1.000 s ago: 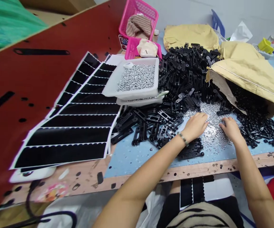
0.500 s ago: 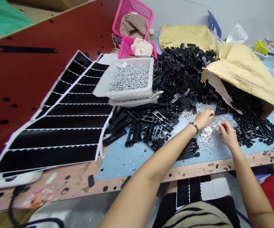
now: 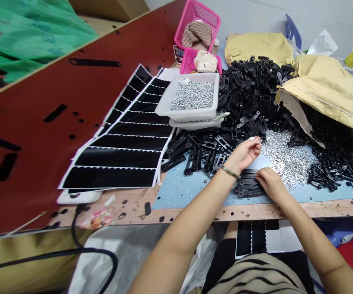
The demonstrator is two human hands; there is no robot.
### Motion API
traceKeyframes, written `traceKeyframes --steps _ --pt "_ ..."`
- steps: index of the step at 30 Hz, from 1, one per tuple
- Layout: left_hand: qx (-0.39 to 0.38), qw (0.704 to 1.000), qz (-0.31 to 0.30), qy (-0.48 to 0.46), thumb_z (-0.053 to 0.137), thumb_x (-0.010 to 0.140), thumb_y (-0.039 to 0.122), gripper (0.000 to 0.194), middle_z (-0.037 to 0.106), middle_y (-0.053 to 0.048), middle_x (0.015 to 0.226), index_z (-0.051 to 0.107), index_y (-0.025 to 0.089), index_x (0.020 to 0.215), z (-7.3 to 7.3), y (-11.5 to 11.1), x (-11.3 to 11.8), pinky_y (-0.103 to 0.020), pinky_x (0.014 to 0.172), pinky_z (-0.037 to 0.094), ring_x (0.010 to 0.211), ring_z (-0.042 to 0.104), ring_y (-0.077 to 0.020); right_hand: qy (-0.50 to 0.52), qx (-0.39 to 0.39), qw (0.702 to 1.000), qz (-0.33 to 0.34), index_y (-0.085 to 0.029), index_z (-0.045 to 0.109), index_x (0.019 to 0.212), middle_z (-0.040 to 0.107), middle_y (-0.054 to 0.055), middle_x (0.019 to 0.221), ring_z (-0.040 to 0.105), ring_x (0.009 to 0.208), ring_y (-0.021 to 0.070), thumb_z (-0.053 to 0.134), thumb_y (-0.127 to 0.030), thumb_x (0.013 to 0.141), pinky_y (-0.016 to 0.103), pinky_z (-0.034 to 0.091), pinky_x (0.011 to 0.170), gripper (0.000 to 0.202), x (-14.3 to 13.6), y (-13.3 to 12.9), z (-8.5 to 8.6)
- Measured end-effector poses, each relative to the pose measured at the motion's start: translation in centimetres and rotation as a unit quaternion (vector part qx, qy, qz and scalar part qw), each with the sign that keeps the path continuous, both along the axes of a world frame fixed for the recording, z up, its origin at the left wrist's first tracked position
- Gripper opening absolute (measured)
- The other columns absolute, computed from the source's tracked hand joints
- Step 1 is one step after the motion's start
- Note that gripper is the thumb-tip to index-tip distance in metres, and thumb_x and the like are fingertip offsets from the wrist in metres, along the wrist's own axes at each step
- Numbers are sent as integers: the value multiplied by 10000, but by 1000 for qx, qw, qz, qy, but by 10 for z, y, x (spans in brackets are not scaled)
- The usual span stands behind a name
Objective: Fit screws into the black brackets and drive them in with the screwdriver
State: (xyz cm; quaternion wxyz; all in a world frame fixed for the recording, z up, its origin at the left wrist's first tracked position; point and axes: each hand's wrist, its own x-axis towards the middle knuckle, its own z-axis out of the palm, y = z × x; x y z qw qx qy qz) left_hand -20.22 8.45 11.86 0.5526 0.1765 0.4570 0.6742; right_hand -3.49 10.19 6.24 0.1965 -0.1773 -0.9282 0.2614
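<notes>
My left hand [image 3: 244, 155] is raised over the near edge of the black heap. Its thumb and fingertips are pinched on a small silver screw [image 3: 258, 141], thin and partly blurred. Below it, flat black plastic arms [image 3: 247, 184] lie side by side in a row. My right hand [image 3: 271, 183] is low at the right end of that row, fingertips pressed together. What they hold, if anything, is too small to make out. Just beyond both hands, loose silver screws and small nuts [image 3: 288, 157] are spread on the blue mat [image 3: 176, 192].
Black plastic parts [image 3: 244, 94] are heaped behind. An open yellow sack [image 3: 326, 98] spills small black parts [image 3: 338, 169] at right. White trays of screws [image 3: 164, 107], pink baskets [image 3: 181, 32] and black die-cut sheets [image 3: 115, 177] stand left, beside a red board [image 3: 41, 151].
Both hands have left the loose screws and moved left. My right hand has come to the row of black arms; my left is now above it. The camera view has swung left.
</notes>
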Motion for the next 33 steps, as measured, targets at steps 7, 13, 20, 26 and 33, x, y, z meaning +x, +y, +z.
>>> traceKeyframes --steps 7,13,20,26,33 --pt "-17 996 52 -69 478 843 68 155 644 -67 889 612 133 889 0 -61 -11 -178 662 525 802 634 -100 -11 45 999 26 -215 614 915 635 75 858 583 834 202 380 -223 967 326 487 754 240 5 3 -4" --pt "-53 992 62 -97 486 862 18 242 676 -126 1123 583 102 1068 0 -93 -2 -229 929 511 1076 634 -147 -16 52 999 -3 -210 616 885 615 83 882 580 818 202 401 -272 963 321 489 734 236 4 -5 2" --pt "-94 986 100 -93 396 955 108 223 717 -107 912 614 93 999 4 -114 -5 -181 688 568 833 697 -128 -29 48 985 -163 -182 561 1042 563 125 1036 555 941 236 390 -225 930 368 466 815 208 33 41 20" --pt "-110 991 57 -47 494 916 128 159 706 -111 994 600 125 1034 5 -117 7 -204 721 558 894 682 -142 -71 56 974 -207 -196 556 773 543 83 832 507 797 223 450 -183 889 358 408 752 158 43 81 15" --pt "-103 992 46 60 613 846 420 303 406 62 548 653 122 803 -6 -120 18 -141 415 286 448 347 -34 -19 16 985 -169 -191 568 882 586 88 881 544 814 215 409 -242 934 343 447 740 175 41 56 22"
